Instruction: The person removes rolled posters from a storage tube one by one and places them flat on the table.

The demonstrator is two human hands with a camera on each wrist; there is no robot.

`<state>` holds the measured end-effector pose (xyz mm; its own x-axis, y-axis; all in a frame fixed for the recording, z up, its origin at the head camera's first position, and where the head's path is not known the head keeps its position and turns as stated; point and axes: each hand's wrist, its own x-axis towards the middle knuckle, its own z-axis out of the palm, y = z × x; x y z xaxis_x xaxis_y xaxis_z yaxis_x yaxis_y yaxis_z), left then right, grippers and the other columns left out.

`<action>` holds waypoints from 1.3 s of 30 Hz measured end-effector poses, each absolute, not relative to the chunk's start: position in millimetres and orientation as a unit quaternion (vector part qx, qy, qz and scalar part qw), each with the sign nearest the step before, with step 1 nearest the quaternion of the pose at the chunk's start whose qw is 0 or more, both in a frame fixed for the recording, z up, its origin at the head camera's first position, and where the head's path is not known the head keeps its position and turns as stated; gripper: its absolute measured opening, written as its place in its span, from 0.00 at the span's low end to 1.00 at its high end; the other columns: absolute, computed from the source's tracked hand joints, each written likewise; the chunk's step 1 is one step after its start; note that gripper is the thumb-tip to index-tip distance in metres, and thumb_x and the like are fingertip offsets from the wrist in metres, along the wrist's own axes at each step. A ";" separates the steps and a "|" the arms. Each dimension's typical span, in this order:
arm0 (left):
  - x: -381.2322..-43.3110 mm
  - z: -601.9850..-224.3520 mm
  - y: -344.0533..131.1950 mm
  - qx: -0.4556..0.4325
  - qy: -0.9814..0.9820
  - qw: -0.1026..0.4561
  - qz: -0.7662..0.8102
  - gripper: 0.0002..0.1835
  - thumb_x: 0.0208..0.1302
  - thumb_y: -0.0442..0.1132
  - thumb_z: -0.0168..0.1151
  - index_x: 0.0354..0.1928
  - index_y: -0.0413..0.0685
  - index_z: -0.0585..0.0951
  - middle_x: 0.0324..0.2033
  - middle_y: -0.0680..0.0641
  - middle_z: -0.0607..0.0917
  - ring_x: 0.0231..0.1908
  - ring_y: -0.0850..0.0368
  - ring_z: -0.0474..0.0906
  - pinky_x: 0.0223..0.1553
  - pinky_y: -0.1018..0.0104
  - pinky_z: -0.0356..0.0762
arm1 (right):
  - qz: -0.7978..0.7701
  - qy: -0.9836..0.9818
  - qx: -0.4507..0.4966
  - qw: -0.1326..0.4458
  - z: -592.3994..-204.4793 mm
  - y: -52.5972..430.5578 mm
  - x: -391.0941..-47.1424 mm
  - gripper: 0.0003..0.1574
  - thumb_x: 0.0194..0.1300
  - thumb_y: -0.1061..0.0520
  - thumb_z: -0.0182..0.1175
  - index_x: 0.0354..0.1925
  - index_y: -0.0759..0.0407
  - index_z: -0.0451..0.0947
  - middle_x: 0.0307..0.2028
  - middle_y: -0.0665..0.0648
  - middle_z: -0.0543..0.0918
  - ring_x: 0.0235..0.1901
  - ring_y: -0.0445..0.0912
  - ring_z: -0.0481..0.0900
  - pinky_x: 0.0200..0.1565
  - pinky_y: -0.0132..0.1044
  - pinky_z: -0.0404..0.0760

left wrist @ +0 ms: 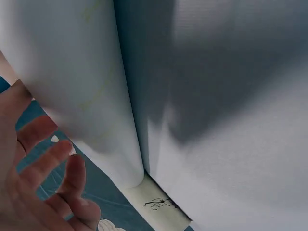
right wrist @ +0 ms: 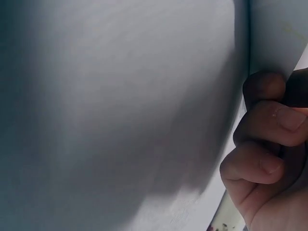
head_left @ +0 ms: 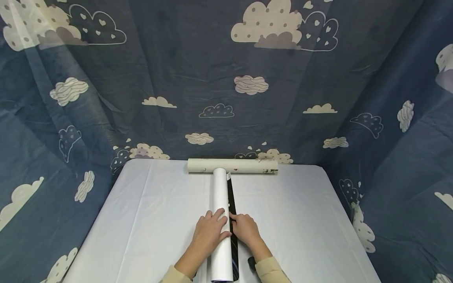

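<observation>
A white paper roll (head_left: 220, 190) lies lengthwise on the table, pointing away from me. Along its right side runs a black printed strip (head_left: 231, 200), seemingly the loose edge of the same sheet. My left hand (head_left: 209, 232) rests across the roll from the left, fingers spread over its top and thumb toward the strip. In the left wrist view those fingers (left wrist: 36, 144) are loosely bent beside the roll. My right hand (head_left: 246, 230) pinches the strip from the right. Its fingers (right wrist: 262, 122) look curled at the sheet's edge in the right wrist view; the thumb is mostly hidden.
A cream patterned roll (head_left: 244, 166) lies crosswise at the table's far edge, by the white roll's far end. White cloth covers the table (head_left: 304, 220). Dark blue cloud-print fabric (head_left: 191, 70) hangs behind and at both sides. Something small and black (head_left: 252, 264) shows by my right wrist.
</observation>
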<state>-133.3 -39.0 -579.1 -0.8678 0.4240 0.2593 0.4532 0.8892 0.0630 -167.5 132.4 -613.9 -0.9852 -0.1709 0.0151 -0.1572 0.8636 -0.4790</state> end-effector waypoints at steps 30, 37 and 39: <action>-134.7 -576.4 -38.6 -0.307 -0.949 0.077 -0.006 0.33 0.54 0.76 0.65 0.62 0.79 0.86 0.68 0.51 0.78 0.46 0.52 0.78 0.34 0.63 0.72 | -0.259 0.965 -0.034 0.022 -616.6 157.8 -167.2 0.24 0.65 0.64 0.66 0.59 0.53 0.88 0.48 0.69 0.91 0.23 0.46 0.69 0.23 0.37 0.65; -139.2 -572.4 -39.7 -0.309 -0.949 0.065 -0.015 0.30 0.54 0.75 0.66 0.56 0.75 0.89 0.73 0.58 0.78 0.45 0.54 0.77 0.34 0.64 0.68 | -0.265 0.964 -0.023 0.017 -617.5 162.8 -167.6 0.25 0.64 0.65 0.65 0.59 0.53 0.88 0.47 0.69 0.91 0.22 0.46 0.68 0.23 0.37 0.63; -139.4 -572.5 -40.2 -0.304 -0.951 0.052 -0.022 0.29 0.54 0.74 0.67 0.55 0.73 0.89 0.74 0.59 0.77 0.46 0.54 0.78 0.35 0.64 0.68 | -0.267 0.963 -0.023 0.017 -617.0 164.3 -167.0 0.25 0.64 0.65 0.65 0.59 0.53 0.88 0.48 0.70 0.91 0.23 0.47 0.68 0.24 0.37 0.64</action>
<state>-139.4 -40.2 -572.5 -0.8099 0.5756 0.1128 0.5802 0.8144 0.0094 -167.0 164.3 -617.0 -0.9984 -0.0538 -0.0197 -0.0360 0.8559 -0.5159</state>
